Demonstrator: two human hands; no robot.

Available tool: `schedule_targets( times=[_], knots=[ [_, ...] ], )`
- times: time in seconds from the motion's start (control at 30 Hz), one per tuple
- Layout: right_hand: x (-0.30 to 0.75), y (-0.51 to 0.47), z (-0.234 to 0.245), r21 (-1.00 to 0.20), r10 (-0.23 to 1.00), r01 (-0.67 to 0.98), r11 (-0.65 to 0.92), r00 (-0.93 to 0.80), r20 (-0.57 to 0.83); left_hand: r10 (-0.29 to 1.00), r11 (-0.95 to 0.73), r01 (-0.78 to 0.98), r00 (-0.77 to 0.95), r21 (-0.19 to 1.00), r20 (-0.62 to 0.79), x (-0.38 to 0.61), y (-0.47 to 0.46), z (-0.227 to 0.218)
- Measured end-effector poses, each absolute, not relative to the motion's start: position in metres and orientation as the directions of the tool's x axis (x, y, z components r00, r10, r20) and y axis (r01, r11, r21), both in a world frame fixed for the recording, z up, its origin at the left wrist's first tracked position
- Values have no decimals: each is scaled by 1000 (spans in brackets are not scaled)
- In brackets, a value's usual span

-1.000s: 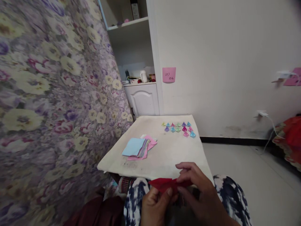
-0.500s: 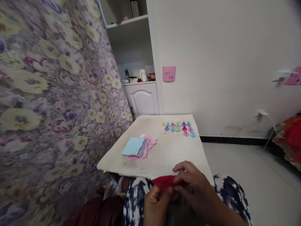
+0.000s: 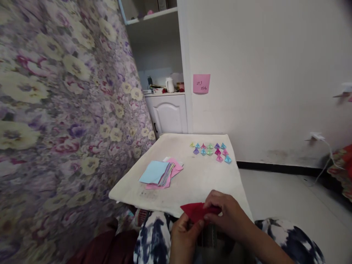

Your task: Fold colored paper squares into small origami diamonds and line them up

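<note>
A red sheet of folded paper [image 3: 194,212] is held between both hands just over the table's near edge, its pointed corner facing left. My left hand [image 3: 184,234] pinches it from below with thumb and fingers. On the right side, my right hand [image 3: 224,211] grips the paper with the thumb in front and the fingers over the top edge. Farther back on the table stand several small folded paper pieces [image 3: 210,149] in rows, in blue, pink, green, purple and yellow. To the left lies a stack of coloured paper squares [image 3: 155,172], light blue on top.
The cream-covered table [image 3: 203,179] reaches toward the wall. A floral curtain [image 3: 68,128] hangs close on the left, and a white cabinet [image 3: 171,114] stands behind. A pink note [image 3: 201,83] is stuck to the wall. A plugged-in charger [image 3: 316,136] trails a cable at right.
My right hand's fingers have closed down onto the right part of the red paper, where they were more raised before. The whole view has shifted slightly.
</note>
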State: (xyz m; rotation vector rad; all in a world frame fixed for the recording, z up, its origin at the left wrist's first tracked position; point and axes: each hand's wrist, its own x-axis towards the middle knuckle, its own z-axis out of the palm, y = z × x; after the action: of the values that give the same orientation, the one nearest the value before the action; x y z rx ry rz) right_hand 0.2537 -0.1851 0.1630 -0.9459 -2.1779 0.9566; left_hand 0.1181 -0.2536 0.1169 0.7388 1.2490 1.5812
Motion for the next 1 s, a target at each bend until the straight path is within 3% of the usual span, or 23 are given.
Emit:
schedule_targets(
  times=[0.17, 0.37, 0.7, 1.0],
  knots=[
    [247, -155, 148, -785, 789, 410, 464, -594, 156, 943, 22, -327, -308, 945, -128, 109, -226, 107],
    [234, -109, 135, -717, 818, 518, 466, -560, 127, 885, 30, -266, -441, 964, -149, 98, -181, 90],
    [231, -51, 104, -782, 848, 465, 415, -509, 147, 915, 137, -354, -313, 925, -256, 91, -107, 73],
    [228, -52, 94, -663, 839, 577, 478, -524, 149, 897, 144, -354, -347, 924, -273, 95, -103, 54]
  ],
)
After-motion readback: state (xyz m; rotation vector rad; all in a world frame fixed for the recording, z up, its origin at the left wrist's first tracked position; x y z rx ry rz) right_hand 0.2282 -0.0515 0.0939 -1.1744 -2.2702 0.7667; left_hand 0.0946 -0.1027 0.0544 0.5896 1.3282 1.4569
